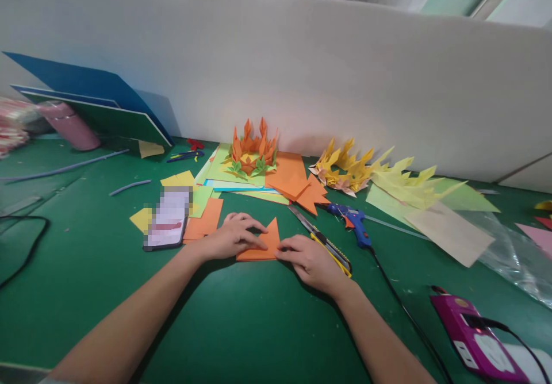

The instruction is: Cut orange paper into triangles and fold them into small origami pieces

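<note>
A folded orange paper piece (265, 245) with a pointed tip lies flat on the green table (241, 326). My left hand (230, 236) presses on its left part with bent fingers. My right hand (308, 260) pinches its right edge with curled fingers. A yellow and black utility knife (323, 240) lies just beyond my right hand. A phone (168, 218) rests left of my left hand, beside loose orange sheets (204, 220).
An orange paper crown (252, 148) and a yellow one (347, 168) stand by the white wall. Coloured sheets (241, 185), a blue glue gun (356, 223) with its cord, a purple device (472, 335), clear plastic (513, 257), blue and green boards (95, 105) and a black cable (26, 246) surround them.
</note>
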The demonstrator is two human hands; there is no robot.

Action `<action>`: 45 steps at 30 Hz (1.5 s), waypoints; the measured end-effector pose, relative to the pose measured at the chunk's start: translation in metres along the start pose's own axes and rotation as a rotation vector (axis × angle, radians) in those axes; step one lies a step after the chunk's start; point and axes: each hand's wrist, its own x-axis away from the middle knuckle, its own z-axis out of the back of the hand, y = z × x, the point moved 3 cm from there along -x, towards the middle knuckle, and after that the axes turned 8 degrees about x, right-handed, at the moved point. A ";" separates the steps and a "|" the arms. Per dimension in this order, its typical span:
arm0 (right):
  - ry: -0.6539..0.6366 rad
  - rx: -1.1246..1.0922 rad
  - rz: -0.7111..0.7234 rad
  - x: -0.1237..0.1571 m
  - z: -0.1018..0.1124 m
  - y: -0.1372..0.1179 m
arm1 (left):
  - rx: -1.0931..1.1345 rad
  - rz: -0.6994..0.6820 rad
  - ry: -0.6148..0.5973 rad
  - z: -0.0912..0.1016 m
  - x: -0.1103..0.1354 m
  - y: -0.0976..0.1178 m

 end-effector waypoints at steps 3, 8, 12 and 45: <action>-0.006 0.016 0.013 0.000 0.001 -0.001 | 0.007 0.013 -0.010 0.001 -0.001 0.001; -0.031 0.078 0.043 -0.003 0.000 -0.006 | 0.006 0.023 -0.024 0.002 -0.001 0.003; -0.051 0.133 0.064 -0.007 -0.002 -0.011 | 0.015 0.023 -0.010 0.001 -0.001 0.002; -0.196 0.183 -0.053 -0.013 -0.014 -0.027 | 0.058 0.015 -0.002 0.000 0.000 0.001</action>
